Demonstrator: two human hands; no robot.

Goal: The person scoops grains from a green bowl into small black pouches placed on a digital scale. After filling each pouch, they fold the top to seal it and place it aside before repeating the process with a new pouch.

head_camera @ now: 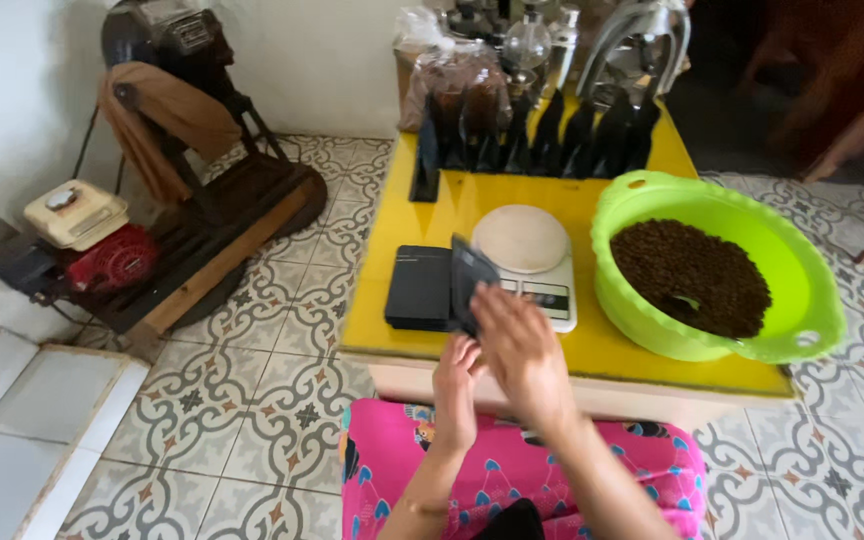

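Note:
My right hand [522, 355] and my left hand [455, 390] together hold a black pouch [470, 280] upright at the near edge of the yellow table [602, 345]. A flat stack of black pouches [418, 288] lies just left of my hands. Behind the held pouch stands a white kitchen scale [527, 250] with a round platform. To the right sits a large green plastic basin [712, 350] filled with dark roasted coffee beans [687, 270]. Pink patterned trousers cover my lap below the table.
Several black pouches [552, 140] stand in a row at the back of the table, with glass jars and bags behind them. A motor-driven machine [152, 180] with a red engine stands on the patterned tile floor at the left, against a white wall.

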